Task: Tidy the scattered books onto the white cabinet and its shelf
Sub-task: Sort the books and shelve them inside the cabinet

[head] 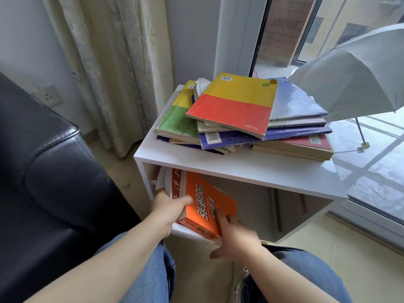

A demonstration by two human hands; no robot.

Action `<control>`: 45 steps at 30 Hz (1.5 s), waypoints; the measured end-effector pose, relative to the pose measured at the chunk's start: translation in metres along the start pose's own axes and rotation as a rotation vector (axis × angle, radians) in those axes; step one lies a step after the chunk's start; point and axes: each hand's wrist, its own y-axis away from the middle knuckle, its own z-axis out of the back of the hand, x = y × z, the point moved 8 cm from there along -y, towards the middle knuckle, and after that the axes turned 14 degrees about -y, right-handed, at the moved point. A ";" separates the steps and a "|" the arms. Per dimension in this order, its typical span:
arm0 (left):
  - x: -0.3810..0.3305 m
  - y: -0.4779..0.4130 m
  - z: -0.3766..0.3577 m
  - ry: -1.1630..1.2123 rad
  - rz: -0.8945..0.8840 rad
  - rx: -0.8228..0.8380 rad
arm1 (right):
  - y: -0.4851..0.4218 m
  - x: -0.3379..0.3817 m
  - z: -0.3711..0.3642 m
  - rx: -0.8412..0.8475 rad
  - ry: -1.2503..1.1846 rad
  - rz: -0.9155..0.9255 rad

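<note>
Head view: the orange book sits in the left end of the cabinet's lower opening, half inside and half sticking out over the shelf's front edge. Its long axis slants from the upper left, deep in the shelf, down to the lower right, toward the person. It is tilted, with the front cover facing up and to the right. The cover is bright orange with large white characters running along its length, and the page block is thick and pale. Behind it, white books lean against the left wall.

The left hand grips the book's left edge, thumb curled over the cover; the other fingers are hidden behind it. The right hand, somewhat blurred, presses straight fingers on the cover's near corner, thumb spread away below.

A loose pile of coloured books lies on the cabinet top. A dark sofa stands to the left, and an open umbrella to the right.
</note>
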 end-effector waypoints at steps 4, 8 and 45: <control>-0.001 0.002 -0.009 -0.106 -0.026 0.091 | -0.007 -0.003 -0.004 -0.004 0.085 -0.008; -0.007 -0.007 -0.008 -0.202 -0.066 0.035 | -0.017 -0.005 -0.010 -0.043 0.017 -0.025; -0.038 -0.057 -0.005 -1.443 -0.578 -0.197 | -0.088 -0.001 -0.044 -0.337 -0.944 -0.190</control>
